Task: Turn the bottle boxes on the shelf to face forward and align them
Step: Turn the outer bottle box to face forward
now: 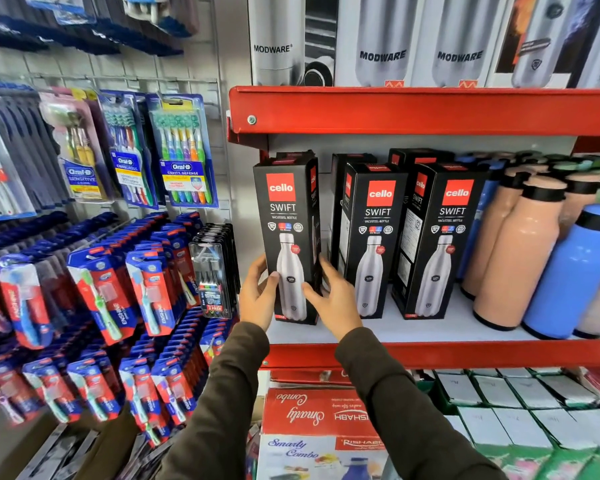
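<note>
Three black Cello Swift bottle boxes upright in near row on white shelf. Left box at shelf's left end, front facing forward. Middle box and right box near each other, turned slightly, left sides showing. More black boxes behind, far row.

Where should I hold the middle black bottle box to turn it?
Hold the middle box low down on its two long side faces, one hand on each, reaching in from the front. It is tall and narrow and stands upright, so a low grip probably keeps it from tipping. The gaps beside it look just wide enough for fingers.
</note>
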A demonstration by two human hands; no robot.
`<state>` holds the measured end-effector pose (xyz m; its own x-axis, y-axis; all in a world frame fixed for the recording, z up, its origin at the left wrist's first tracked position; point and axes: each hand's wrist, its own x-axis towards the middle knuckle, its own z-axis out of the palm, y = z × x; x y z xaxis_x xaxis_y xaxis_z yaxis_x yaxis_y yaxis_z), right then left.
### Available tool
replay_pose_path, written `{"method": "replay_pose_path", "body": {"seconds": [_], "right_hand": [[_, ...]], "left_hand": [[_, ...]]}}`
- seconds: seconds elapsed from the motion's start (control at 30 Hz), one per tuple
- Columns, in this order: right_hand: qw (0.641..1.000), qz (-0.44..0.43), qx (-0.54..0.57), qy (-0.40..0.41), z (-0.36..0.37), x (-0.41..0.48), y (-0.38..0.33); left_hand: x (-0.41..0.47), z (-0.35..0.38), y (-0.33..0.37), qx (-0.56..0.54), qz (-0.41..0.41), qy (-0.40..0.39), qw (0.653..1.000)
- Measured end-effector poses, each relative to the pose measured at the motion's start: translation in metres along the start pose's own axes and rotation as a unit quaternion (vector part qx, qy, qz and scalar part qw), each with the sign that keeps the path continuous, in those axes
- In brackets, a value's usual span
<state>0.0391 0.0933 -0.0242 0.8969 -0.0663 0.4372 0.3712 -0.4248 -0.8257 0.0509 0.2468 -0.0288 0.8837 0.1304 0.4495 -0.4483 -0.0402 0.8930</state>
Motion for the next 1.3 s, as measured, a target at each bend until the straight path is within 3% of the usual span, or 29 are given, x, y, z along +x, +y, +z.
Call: {"method": "replay_pose_path", "body": {"seconds": [0.4,1.3], "right_hand": [[0.997,0.014,-0.070,0.015,0.004,0.006,0.002],[0.998,0.045,0.040,0.023,0.003,-0.018,0.006]], "left_hand": [[0.001,0.013,-0.010,0.033,0.014,0.009,0.999],[-0.024,0.004,-0.004,0.019,-0.028,0.015,0.999]]}}
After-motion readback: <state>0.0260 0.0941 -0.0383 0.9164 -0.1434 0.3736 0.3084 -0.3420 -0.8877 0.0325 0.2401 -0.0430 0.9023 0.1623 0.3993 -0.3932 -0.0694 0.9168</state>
